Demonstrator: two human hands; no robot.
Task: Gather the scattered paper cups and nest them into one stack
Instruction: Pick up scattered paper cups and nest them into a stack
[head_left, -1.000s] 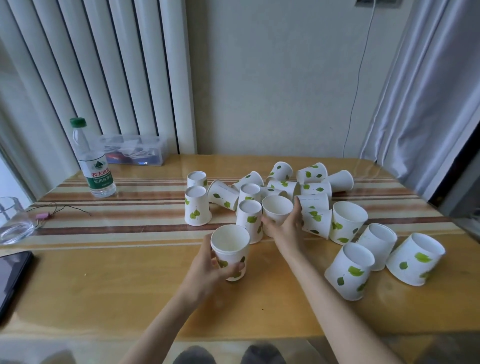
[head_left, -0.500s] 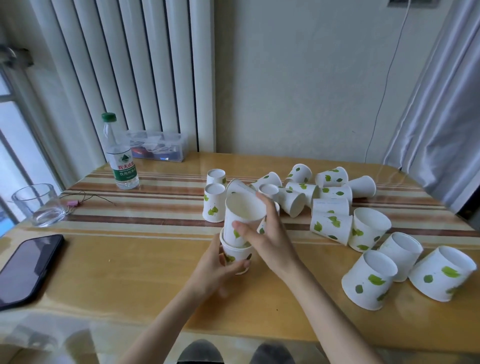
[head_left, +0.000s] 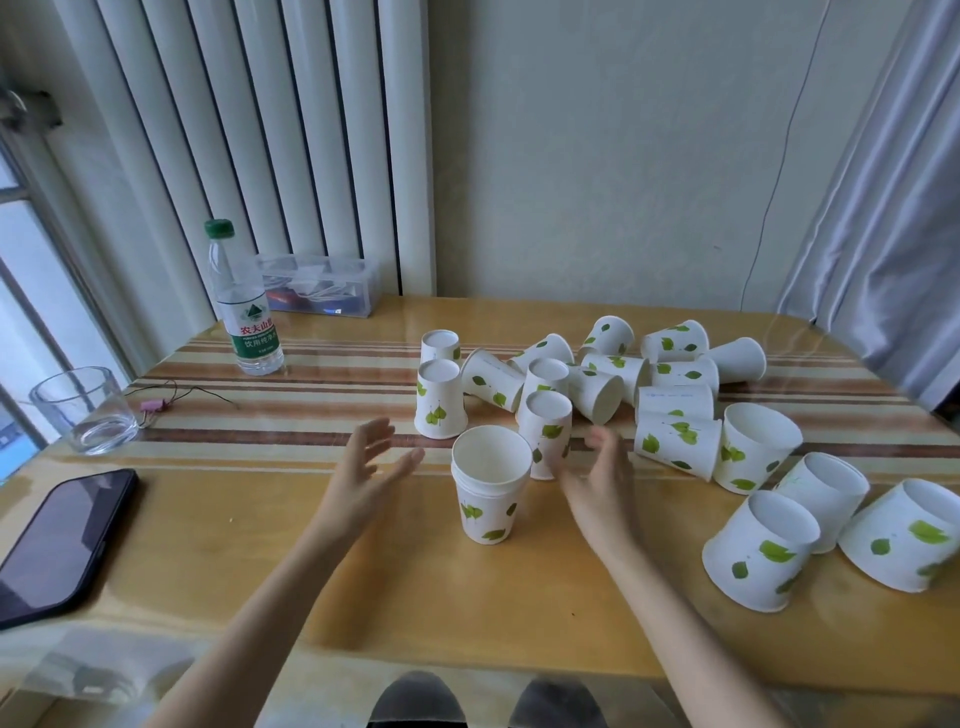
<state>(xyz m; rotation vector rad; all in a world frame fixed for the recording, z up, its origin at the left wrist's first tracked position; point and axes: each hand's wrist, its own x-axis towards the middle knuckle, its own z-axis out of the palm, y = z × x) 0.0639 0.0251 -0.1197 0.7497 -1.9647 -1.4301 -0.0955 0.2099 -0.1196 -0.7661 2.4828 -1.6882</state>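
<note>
A short stack of two nested white paper cups with green leaves (head_left: 490, 486) stands upright on the wooden table (head_left: 395, 587), mouth up. My left hand (head_left: 363, 473) hovers open just left of it, not touching. My right hand (head_left: 597, 478) is open just right of it, fingers spread, slightly blurred. Behind the stack, upside-down cups (head_left: 545, 439) (head_left: 439, 397) stand close. Several more cups lie scattered toward the back right (head_left: 675, 397), and three tilted cups (head_left: 761, 551) rest at the near right.
A green-capped water bottle (head_left: 244, 306) and a clear plastic box (head_left: 322, 286) stand at the back left. A glass (head_left: 83, 410) sits near the left edge, a thin wire with a pink clip beside it. A dark phone (head_left: 57, 540) lies at the near left.
My right hand pushed a second cup down into the cup my left hand held. Both hands then let go and drew apart, leaving the stack standing alone.
</note>
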